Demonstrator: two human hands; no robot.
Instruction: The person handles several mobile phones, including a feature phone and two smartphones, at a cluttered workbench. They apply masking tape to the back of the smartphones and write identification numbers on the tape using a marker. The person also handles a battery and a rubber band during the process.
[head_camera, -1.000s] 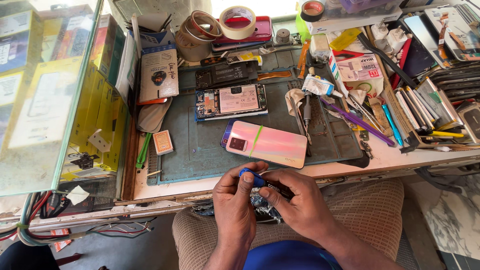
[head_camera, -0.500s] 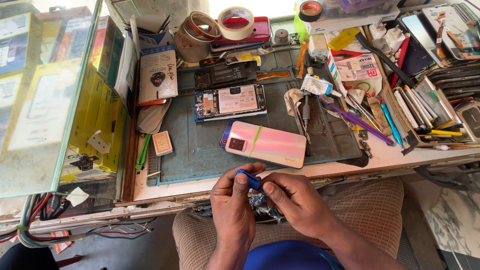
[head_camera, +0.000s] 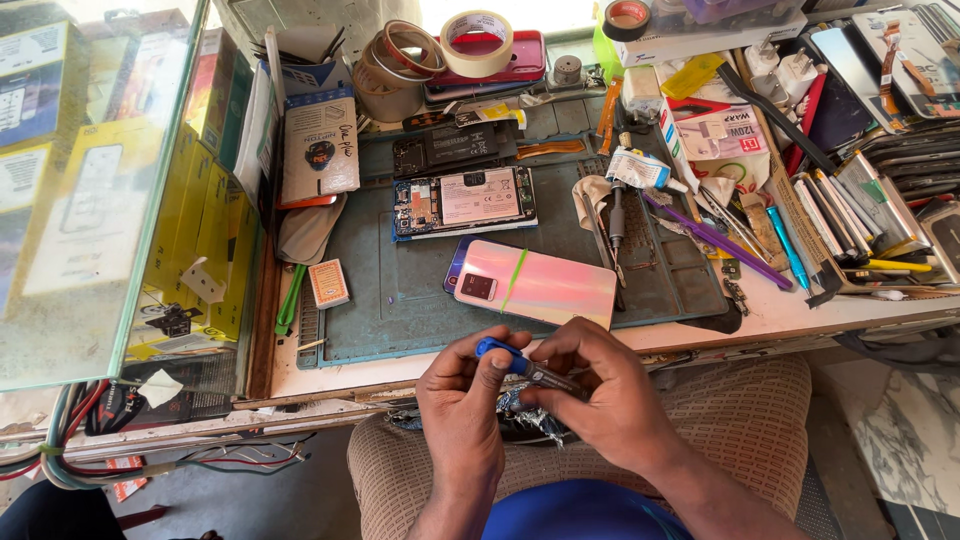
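Your left hand (head_camera: 462, 405) pinches the blue end of a small tool (head_camera: 522, 367) between thumb and forefinger, fingers curled in close. Your right hand (head_camera: 600, 395) closes around the tool's dark shaft from the other side, fingertips meeting the left ones over it, so both hands hold the same thing. The tool lies nearly level, tilted down a little toward your right, above your lap and just off the near edge of the surface (head_camera: 790, 312). Under the hands sits a crumpled bit of foil (head_camera: 525, 415) (partly hidden, so what it wraps I cannot tell), resting on your checked trousers (head_camera: 760, 420).

Just beyond your knuckles, on the green mat (head_camera: 400, 300), a pink phone (head_camera: 535, 283) lies back up, camera at its left end, with a green band across its middle. Past it an opened phone (head_camera: 465, 202) shows its insides, and a dark back panel (head_camera: 455, 148) lies beyond that. A small orange card (head_camera: 328, 283) sits at the mat's left edge, near a green stick (head_camera: 290, 298).

To the right of the mat, a purple tool (head_camera: 715, 237), tweezers (head_camera: 600, 235) and pens (head_camera: 790, 250) lie in a loose heap. Tape rolls (head_camera: 476, 42) stand at the far edge. On your left, a glass case (head_camera: 90, 180) holds yellow boxes (head_camera: 215, 215).
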